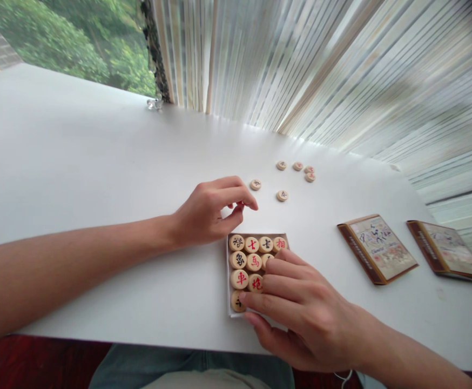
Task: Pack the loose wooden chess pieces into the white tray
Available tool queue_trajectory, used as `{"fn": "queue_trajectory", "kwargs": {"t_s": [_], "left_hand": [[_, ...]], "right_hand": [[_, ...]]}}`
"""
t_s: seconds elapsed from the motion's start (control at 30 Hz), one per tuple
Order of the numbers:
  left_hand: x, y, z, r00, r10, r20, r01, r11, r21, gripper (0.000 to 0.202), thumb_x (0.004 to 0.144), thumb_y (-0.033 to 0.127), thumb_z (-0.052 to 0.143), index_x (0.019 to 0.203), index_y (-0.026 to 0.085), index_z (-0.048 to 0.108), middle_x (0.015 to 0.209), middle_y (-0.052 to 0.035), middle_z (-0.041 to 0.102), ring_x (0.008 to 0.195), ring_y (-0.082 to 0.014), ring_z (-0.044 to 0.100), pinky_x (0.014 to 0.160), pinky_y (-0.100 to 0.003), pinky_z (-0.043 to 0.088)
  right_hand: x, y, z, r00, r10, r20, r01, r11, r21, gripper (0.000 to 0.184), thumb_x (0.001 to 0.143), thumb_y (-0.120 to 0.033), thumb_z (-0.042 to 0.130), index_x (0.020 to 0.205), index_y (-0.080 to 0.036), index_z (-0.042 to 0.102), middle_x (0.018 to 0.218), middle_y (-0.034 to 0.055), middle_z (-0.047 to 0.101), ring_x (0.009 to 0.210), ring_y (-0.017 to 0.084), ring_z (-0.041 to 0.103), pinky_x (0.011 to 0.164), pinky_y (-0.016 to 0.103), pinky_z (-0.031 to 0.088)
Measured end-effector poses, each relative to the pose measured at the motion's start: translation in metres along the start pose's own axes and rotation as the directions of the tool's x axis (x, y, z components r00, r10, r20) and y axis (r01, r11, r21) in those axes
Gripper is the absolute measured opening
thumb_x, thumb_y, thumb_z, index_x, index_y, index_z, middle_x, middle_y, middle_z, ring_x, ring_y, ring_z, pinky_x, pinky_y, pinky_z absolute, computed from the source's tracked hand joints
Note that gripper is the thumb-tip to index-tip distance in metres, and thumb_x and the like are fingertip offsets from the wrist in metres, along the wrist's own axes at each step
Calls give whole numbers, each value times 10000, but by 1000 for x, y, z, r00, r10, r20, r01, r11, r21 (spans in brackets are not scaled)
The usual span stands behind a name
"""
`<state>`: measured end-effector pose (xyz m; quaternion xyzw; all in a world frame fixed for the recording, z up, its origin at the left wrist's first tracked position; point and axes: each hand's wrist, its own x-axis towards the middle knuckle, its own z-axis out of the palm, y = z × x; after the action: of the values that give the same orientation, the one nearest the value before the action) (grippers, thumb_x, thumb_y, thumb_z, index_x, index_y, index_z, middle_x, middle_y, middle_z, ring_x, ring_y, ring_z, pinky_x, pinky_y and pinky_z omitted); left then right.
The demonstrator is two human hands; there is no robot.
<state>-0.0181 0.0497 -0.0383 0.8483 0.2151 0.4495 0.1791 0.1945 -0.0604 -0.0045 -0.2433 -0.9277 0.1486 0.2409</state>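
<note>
Under right hand (301, 305) | box (229, 286) partly hidden | lower-left piece (236, 302) apparently black-lettered

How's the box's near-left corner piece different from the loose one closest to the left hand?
The corner piece sits in the box; the loose piece lies on the table. The right hand partly covers the corner piece; nothing covers the loose piece. Both are round and pale, with black marks.

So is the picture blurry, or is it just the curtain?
In the head view, the curtain looks streaky and smeared towards the upper right; also in the head view, marks on the boxed pieces show clearly, while those on the loose pieces look softer.
</note>
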Motion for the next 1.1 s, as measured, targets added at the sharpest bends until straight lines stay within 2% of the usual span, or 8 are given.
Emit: {"fn": "queue_trajectory", "kwargs": {"t_s": [0.23, 0.43, 0.5, 0.57, 0.7, 0.77, 0.93, 1.1], "left_hand": [[0, 0, 0, 1000, 2, 4, -2, 1000, 9, 268, 879, -37, 561, 949, 148, 743, 921, -48, 723, 811, -145, 680, 734, -276, 535], [1, 1, 0, 1000, -9, 6, 9, 1000, 7, 273, 879, -37, 559, 948, 150, 745, 928, -46, 732, 817, -142, 688, 743, -267, 541], [1, 1, 0, 1000, -11, 4, 11, 1000, 8, 267, 879, -36, 562, 944, 146, 746, 923, -48, 732, 815, -141, 689, 747, -266, 543], [1, 1, 0, 1000, -11, 2, 11, 1000, 8, 265, 877, -34, 564, 942, 148, 746, 921, -48, 731, 815, -141, 690, 750, -267, 547], [1, 0, 0, 1000, -13, -5, 13, 1000, -1, 273, 870, -37, 562, 943, 149, 748, 922, -47, 733, 807, -137, 687, 749, -263, 553], [2, 0, 0, 1000, -14, -10, 14, 1000, -7, 277, 867, -42, 563, 948, 146, 750, 921, -47, 732, 795, -130, 680, 746, -255, 553], [2, 0, 0, 1000, -23, -12, 23, 1000, 1, 272, 867, -40, 565, 940, 146, 749, 914, -45, 731, 785, -127, 673, 741, -253, 551], [1, 1, 0, 1000, -24, -2, 24, 1000, 14, 272, 881, -25, 553, 935, 157, 748, 919, -46, 733, 808, -138, 687, 749, -265, 553]], "right_hand": [[-1, 0, -4, 992, -18, -124, 22, 999, 33, 100, 892, -69, 648, 871, -141, 714, 634, 30, 636, 602, 181, 480, 613, 370, 337], [-3, 15, -14, 963, 56, -263, -49, 998, 34, 162, 872, -32, 652, 794, -175, 653, 597, 4, 578, 571, 147, 430, 594, 348, 297], [-4, 21, -18, 969, 67, -239, -60, 998, 35, 157, 884, -54, 672, 801, -182, 640, 594, -13, 544, 571, 141, 418, 600, 341, 311], [-5, 25, -23, 981, 87, -174, -80, 996, 43, 115, 883, -142, 748, 874, -181, 640, 679, 4, 589, 634, 159, 481, 638, 343, 372], [-8, 29, -27, 989, 145, -31, -145, 989, 13, 502, 791, -385, 908, 1117, -145, 613, 1062, 122, 670, 967, 262, 586, 845, 408, 491], [-9, 28, -26, 991, 137, -2, -137, 991, 13, 531, 784, -417, 915, 1124, -142, 613, 1127, 138, 649, 1036, 280, 565, 898, 425, 486], [-8, 20, -21, 998, 28, 64, -33, 996, 83, 272, 882, -405, 820, 952, -164, 714, 951, 83, 613, 902, 244, 525, 841, 418, 433], [-6, 10, -17, 994, -55, 94, 51, 998, 45, 264, 945, -401, 716, 941, -143, 771, 798, 53, 548, 786, 229, 457, 765, 413, 379]]}}
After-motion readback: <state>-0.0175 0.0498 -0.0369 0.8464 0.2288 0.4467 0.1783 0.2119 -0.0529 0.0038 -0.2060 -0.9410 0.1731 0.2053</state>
